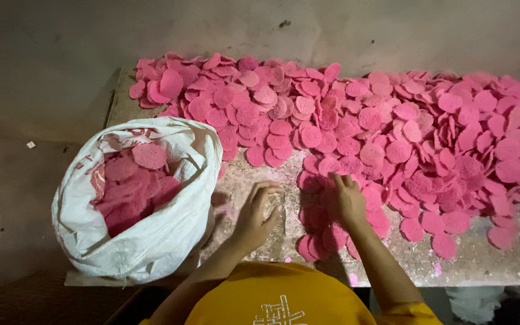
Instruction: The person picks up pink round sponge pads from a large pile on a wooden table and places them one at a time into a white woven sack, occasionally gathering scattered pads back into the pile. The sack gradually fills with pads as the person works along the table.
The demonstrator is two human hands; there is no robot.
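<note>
Here, seen from the head camera, a great heap of pink round discs (pixel 392 132) covers a rough stone slab (pixel 254 180). The heap's long axis runs across the picture from left to right, along the far side of the slab and against the grey wall (pixel 61 54) behind it, thickening toward the right end. The discs are flat, thin and speckled, most lying face up and overlapping one another; a few stand tilted on edge at the left end. A smaller cluster of them spills toward the near edge of the slab, under the right hand.

At the left, on the near corner of the slab, stands a white woven sack (pixel 151 235) with its mouth rolled open and facing up. More of the pink discs lie inside it, filling it partway. The sack sits just beside the left forearm, between that arm and the slab's left end. Pink crumbs dot the bare slab in front.

The left hand (pixel 259 218) rests on the bare patch of slab between sack and heap, fingers curled loosely inward, holding nothing that can be seen. The right hand (pixel 349 201) lies palm down on the near cluster of discs, fingers stretched forward and pressed onto them, not closed around any. Both forearms reach forward from a yellow shirt (pixel 284 295) at the bottom edge.
</note>
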